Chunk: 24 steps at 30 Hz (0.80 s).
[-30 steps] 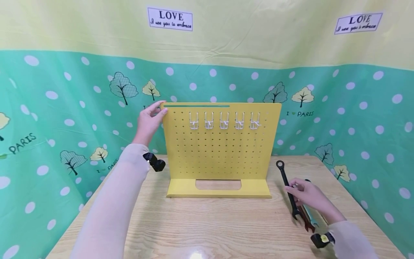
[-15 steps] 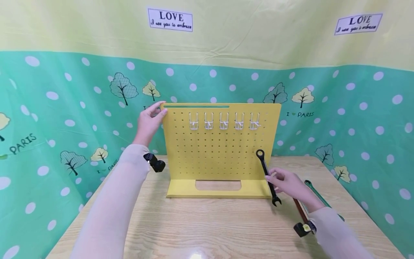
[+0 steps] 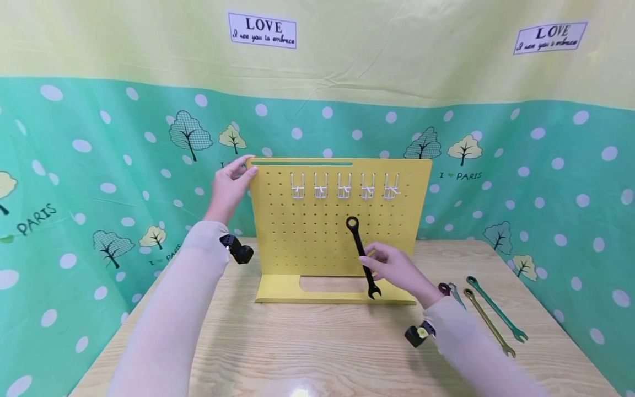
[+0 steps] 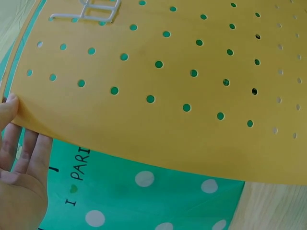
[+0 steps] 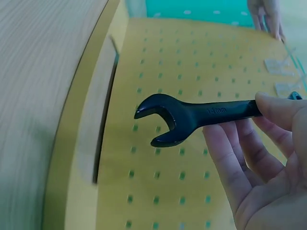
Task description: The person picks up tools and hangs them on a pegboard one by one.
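A yellow pegboard (image 3: 327, 237) stands upright on its base, with a row of several white wire hooks (image 3: 344, 186) near its top. My left hand (image 3: 229, 187) pinches the board's upper left corner, thumb in front and fingers behind, as the left wrist view also shows. In my right hand (image 3: 394, 268) is a black combination wrench (image 3: 361, 248), pinched at mid-shaft before the lower middle of the board. Its ring end points up and its open end down. The right wrist view shows the wrench's open end (image 5: 168, 120) and a "14mm" marking on the shaft.
To the right on the wooden table (image 3: 297, 347) lie a green wrench (image 3: 498, 310), a gold wrench (image 3: 490, 322), a silver wrench (image 3: 457, 295) and a dark red one (image 3: 444, 288), the last two partly hidden by my right forearm. A patterned curtain (image 3: 124, 138) hangs behind.
My right hand has carried the black wrench from the wrenches at the right leftward and up to the front of the pegboard. The left hand has stayed on the board's corner.
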{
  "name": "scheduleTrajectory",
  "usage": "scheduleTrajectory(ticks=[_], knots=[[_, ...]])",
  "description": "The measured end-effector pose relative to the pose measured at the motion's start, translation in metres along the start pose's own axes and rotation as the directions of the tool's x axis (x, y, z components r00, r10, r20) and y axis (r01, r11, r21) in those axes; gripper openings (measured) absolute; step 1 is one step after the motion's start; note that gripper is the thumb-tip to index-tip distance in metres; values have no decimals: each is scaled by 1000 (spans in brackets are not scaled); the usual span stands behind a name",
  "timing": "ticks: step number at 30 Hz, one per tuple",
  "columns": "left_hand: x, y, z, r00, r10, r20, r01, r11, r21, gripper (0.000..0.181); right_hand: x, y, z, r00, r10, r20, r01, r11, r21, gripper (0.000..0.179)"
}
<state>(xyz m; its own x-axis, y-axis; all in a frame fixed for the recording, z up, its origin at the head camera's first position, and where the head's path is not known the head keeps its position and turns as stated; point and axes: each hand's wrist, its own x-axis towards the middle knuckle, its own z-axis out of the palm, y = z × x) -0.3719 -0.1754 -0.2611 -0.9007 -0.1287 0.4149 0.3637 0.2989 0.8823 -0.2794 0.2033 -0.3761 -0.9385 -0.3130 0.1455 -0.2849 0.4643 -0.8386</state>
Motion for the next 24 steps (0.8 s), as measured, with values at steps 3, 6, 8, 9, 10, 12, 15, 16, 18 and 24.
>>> scheduleTrajectory(ticks=[3,6,8,9,10,12,15,16,18,24], knots=[[0,0,0,1000,1,0,-1,1000,-3,46,9,-11,10,1000,-19,13,18,1000,19,30],[0,0,0,1000,-1,-1,1,1000,-4,46,17,-21,20,999,-36,33,35,999,41,30],[0,-1,0,1000,-6,-1,6,1000,-7,46,23,-27,26,998,-52,41,50,997,51,30],[1,-1,0,1000,-7,-1,7,1000,-7,45,27,-30,29,997,-59,45,57,997,59,31],[1,-1,0,1000,-8,-1,8,1000,-8,46,30,-33,31,997,-65,47,62,996,65,31],[1,0,0,1000,-10,-1,10,1000,-7,46,35,-39,36,995,-84,48,80,993,82,33],[0,0,0,1000,-8,3,8,1000,-6,47,43,-48,41,994,-98,52,92,990,109,32],[0,0,0,1000,-7,4,7,1000,-6,47,45,-52,43,993,-102,52,96,989,113,32],[0,0,0,1000,-6,5,6,1000,-4,47,50,-59,46,992,-109,56,101,987,124,31],[-1,1,-1,1000,-1,9,1,1000,-5,45,59,-77,52,991,-121,59,110,981,161,30]])
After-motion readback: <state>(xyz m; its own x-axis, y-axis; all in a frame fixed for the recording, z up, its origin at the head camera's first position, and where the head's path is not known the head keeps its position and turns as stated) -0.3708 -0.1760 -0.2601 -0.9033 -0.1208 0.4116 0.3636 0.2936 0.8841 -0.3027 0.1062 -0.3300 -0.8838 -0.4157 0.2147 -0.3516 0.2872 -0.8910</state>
